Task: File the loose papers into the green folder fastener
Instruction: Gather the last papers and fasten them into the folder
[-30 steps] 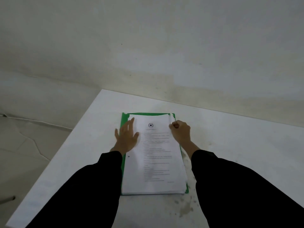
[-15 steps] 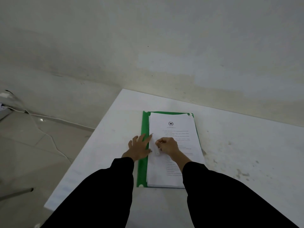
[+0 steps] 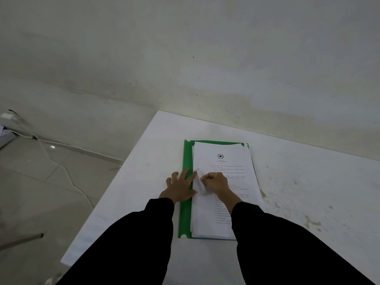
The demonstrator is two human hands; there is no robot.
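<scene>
**A:** What are the hands doing?

**B:** The right hand (image 3: 216,182), at the centre of the frame, is clenched with its fingertips pinching a white fastener strip (image 3: 201,183). The strip lies along the left margin of the stack of papers (image 3: 232,161), slanting a little from upper left to lower right. The left hand (image 3: 180,188) is just to the left of it. This hand is flat and released, with fingers spread and palm down, holding nothing.

**A:** What is the left hand resting on?

**B:** It rests on the bare left band of the green folder (image 3: 186,161). Its outer fingers spill onto the white tabletop (image 3: 308,192), and its forefinger reaches the paper's edge near the upper end of the strip.

**A:** So the strip sits between the two hands?

**B:** Yes, it touches the right hand's fingertips and lies just beside the left forefinger and thumb.

**A:** And the papers themselves?

**B:** They are stacked on the open folder and cover all but its left band and a thin green rim along the top. The top sheet is printed, with a star emblem (image 3: 220,156) near its upper end. I cannot read the text.

**A:** What lies further out?

**B:** Black sleeves (image 3: 144,233) run from both wrists to the bottom of the frame. The tabletop is speckled with marks at the right. A pale wall (image 3: 205,58) fills the upper half, and a tiled floor (image 3: 41,192) shows at the left.
</scene>
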